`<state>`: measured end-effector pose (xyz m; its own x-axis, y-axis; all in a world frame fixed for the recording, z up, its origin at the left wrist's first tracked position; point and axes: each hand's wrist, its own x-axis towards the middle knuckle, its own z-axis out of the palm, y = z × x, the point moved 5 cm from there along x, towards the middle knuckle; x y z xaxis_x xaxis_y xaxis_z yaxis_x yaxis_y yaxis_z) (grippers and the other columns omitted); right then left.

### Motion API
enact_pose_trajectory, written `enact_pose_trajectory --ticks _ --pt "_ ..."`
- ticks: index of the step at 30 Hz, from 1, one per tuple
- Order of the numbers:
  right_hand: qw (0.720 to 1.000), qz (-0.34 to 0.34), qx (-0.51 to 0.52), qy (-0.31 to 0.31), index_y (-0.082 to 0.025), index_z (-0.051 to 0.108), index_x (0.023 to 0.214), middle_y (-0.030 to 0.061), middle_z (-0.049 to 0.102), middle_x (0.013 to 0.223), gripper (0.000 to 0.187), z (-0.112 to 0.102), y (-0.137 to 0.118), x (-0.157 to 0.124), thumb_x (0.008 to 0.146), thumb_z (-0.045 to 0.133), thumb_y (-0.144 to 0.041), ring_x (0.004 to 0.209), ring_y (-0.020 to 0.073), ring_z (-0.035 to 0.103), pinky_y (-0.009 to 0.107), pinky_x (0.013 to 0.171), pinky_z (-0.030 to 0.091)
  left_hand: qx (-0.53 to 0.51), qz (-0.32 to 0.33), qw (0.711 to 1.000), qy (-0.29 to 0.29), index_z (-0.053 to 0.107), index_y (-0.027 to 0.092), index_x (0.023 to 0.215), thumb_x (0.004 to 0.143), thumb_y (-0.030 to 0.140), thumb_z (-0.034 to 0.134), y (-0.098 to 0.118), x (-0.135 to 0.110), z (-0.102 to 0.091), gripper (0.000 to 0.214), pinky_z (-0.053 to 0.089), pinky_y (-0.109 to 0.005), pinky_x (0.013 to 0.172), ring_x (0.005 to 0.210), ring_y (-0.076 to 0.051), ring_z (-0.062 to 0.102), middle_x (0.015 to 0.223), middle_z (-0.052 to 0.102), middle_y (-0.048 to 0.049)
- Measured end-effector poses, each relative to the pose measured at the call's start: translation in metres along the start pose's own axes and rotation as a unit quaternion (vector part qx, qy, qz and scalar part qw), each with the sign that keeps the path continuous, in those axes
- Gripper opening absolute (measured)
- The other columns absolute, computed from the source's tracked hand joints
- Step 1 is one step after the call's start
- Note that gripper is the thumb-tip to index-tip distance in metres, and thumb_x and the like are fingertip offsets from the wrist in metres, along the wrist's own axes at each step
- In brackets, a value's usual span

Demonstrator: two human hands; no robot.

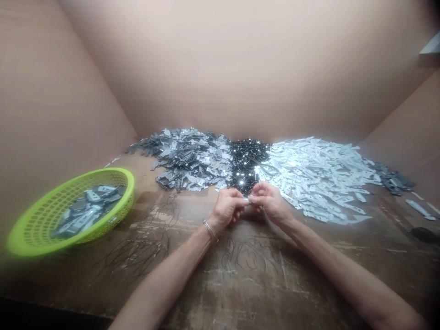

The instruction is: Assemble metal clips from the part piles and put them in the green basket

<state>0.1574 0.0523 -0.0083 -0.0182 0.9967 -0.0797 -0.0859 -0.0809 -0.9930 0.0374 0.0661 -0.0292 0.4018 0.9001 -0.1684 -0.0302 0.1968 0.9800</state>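
Observation:
My left hand point(227, 206), with a silver bangle at the wrist, is closed in a pinch. Facing it, my right hand point(268, 201) also pinches, fingertips almost meeting the left ones. Something small and pale shows between the fingertips, too small to name. Just beyond the hands is a heap of small shiny black parts point(248, 153). Flat grey metal pieces point(192, 158) are piled to its left. To its right spreads a pile of long, pale metal blade-like pieces point(319, 174), reaching close to my right hand.
A yellow-green plastic basket point(25, 243) on the left holds grey and pale metal pieces point(89, 208). Dark flat pieces point(393, 178) and a round black object point(425, 234) lie at the right. Tall brown panels point(240, 59) enclose the worn wooden table point(247, 293).

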Motion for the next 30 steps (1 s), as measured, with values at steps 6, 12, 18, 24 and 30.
enact_pose_trajectory --ticks 6,12,18,24,30 --pt "0.997 0.021 -0.053 -0.049 -0.015 0.051 0.083 0.0002 0.057 0.064 0.029 0.001 -0.013 0.0 0.059 0.061 -0.026 0.047 0.0104 0.051 0.025 0.044 0.043 0.156 0.115 0.979 0.059 0.051 0.013 0.059 0.063 0.027 0.054 0.024 -0.005 -0.006 0.015 0.028 -0.018 0.04 0.041 -0.006 0.038 0.047 0.045 0.0038" --pt "0.887 -0.149 -0.428 0.088 -0.015 0.054 0.087 0.0069 0.057 0.084 0.025 -0.036 -0.049 0.026 0.071 0.05 -0.033 0.074 0.017 0.051 0.032 0.063 0.042 0.288 0.205 0.931 0.091 0.053 0.015 0.057 0.067 0.025 0.05 0.042 -0.013 -0.006 0.014 0.028 -0.02 0.049 0.051 -0.008 0.039 0.051 0.045 0.0027" --pt "0.741 -0.099 -0.656 0.109 -0.014 0.057 0.076 0.0106 0.055 0.084 0.019 -0.067 -0.033 0.088 0.072 0.048 -0.03 0.085 0.024 0.046 0.036 0.069 0.036 0.351 0.257 0.895 0.095 0.052 0.016 0.057 0.07 0.02 0.047 0.049 -0.018 -0.002 0.014 0.027 -0.021 0.052 0.053 -0.009 0.04 0.055 0.047 0.0006" --pt "0.748 -0.085 -0.65 0.105 -0.014 0.057 0.064 0.0107 0.055 0.077 0.018 -0.069 -0.026 0.109 0.069 0.051 -0.03 0.081 0.024 0.047 0.036 0.067 0.036 0.217 0.198 0.951 0.092 0.051 0.016 0.057 0.066 0.024 0.052 0.041 -0.016 -0.006 0.012 0.031 -0.02 0.05 0.052 -0.009 0.041 0.056 0.047 -0.0002" --pt "0.786 -0.11 -0.602 0.085 -0.015 0.059 0.083 0.0094 0.058 0.083 0.027 -0.052 -0.041 0.092 0.078 0.04 -0.034 0.075 0.0183 0.052 0.03 0.062 0.04 -0.232 -0.041 0.972 -0.012 0.041 0.015 0.064 0.067 0.022 0.049 0.009 0.003 -0.014 0.011 0.027 -0.018 0.028 0.034 -0.005 0.033 0.05 0.041 0.0035"
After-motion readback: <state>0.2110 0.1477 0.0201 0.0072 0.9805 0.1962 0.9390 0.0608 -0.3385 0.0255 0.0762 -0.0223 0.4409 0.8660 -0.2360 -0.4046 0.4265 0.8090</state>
